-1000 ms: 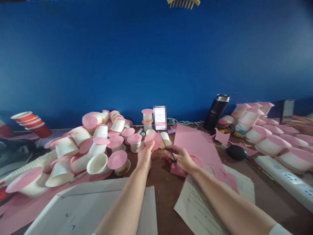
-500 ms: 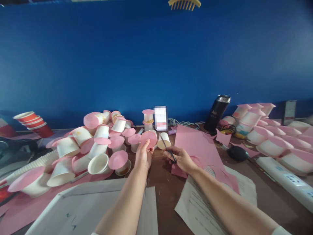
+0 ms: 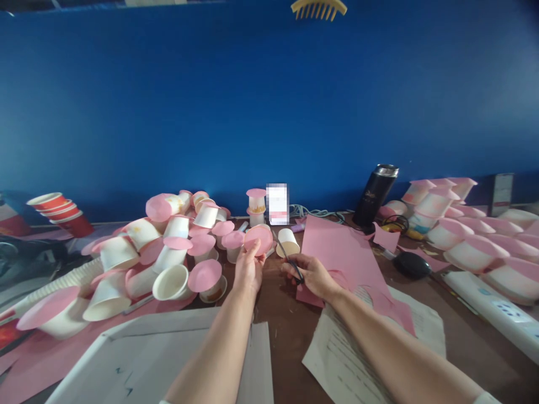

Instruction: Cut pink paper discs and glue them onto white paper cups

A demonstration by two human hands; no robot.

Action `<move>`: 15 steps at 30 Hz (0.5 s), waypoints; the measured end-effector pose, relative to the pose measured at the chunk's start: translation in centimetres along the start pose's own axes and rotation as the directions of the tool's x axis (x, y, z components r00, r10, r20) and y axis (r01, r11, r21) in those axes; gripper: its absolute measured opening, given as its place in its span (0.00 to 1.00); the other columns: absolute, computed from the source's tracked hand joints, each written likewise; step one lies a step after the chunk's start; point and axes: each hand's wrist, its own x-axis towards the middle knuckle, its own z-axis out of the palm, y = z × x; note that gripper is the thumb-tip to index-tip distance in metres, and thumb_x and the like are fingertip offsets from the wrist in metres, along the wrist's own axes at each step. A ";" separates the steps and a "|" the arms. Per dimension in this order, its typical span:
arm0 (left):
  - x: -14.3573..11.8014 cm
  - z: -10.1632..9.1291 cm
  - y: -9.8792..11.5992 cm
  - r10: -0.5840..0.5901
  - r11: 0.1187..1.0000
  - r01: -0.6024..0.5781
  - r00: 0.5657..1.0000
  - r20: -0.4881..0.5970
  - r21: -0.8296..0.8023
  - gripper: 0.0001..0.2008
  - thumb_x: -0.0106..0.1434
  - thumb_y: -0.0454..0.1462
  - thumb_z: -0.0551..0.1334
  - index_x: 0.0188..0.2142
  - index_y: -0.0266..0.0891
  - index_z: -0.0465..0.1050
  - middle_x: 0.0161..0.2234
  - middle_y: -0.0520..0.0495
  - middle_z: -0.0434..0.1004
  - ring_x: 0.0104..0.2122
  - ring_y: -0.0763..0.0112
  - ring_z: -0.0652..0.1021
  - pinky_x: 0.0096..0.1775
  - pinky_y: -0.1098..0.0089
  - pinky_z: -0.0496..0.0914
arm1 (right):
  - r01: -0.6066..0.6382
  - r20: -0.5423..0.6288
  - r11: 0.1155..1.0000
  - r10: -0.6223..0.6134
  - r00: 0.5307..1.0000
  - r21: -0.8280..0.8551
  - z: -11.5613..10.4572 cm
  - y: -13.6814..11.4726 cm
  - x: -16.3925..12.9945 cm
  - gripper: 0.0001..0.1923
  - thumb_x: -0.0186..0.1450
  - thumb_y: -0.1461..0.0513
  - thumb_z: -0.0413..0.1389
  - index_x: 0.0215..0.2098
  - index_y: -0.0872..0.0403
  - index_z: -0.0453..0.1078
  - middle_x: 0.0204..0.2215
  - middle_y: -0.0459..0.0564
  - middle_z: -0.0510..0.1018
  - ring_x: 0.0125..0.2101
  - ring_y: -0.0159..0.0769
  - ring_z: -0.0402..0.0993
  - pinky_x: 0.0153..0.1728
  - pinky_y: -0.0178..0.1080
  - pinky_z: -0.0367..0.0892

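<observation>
Head view: left hand [image 3: 248, 268] pinches a pink paper disc [image 3: 259, 239] at its lower edge, thumb in front and fingers behind, disc held upright facing the camera just above the table [image 3: 286, 325]. It sits near centre, just in front of a small white cup [image 3: 287, 242] lying on its side.

Right hand [image 3: 312, 273] is closed around the handles of a pair of scissors [image 3: 287, 258]. Blades point up and left toward the disc's right edge, tips close to it; can't tell if they touch. Blades look nearly closed, too thin to be sure.

Handling, my read: the disc is thin card, very light and floppy, and creases easily. Best gripped at the rim with a light pinch, well away from the cut line; squeeze hard and it buckles. The scissors are rigid, held by the finger loops.

Under the right hand lies a large pink sheet [image 3: 341, 252] with curved cutouts along its near edge, over white printed papers [image 3: 357, 359].

Left: a heap of white cups with pink tops [image 3: 168, 252], some tipped over. Far left: a stack of red cups [image 3: 59, 213]. Right: more capped cups in rows [image 3: 463, 235], a black flask [image 3: 374, 193], a black mouse [image 3: 410, 262] and a white power strip [image 3: 492, 314]. Near left: a flat cardboard box [image 3: 160, 359].
</observation>
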 end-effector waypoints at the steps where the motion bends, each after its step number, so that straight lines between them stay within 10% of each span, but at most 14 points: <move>1: 0.0 0.0 0.0 -0.003 1.000 0.003 1.000 0.000 0.001 0.19 0.45 0.34 0.74 0.35 0.39 0.70 0.36 0.52 0.74 0.33 0.77 0.74 0.32 0.77 0.66 | 0.001 0.005 1.000 -0.001 1.000 0.005 0.0 0.0 0.0 0.26 0.50 0.48 0.67 0.37 0.58 0.74 0.20 0.44 0.72 0.18 0.28 0.65 0.17 0.32 0.55; 15: 0.1 0.0 -0.3 0.002 0.999 -0.002 1.000 -0.023 0.040 0.20 0.44 0.35 0.75 0.35 0.40 0.70 0.35 0.52 0.76 0.33 0.75 0.76 0.32 0.75 0.67 | 0.003 0.006 0.999 -0.003 1.000 -0.043 0.1 -0.2 -0.1 0.26 0.51 0.47 0.66 0.37 0.59 0.73 0.20 0.43 0.72 0.18 0.26 0.64 0.19 0.32 0.54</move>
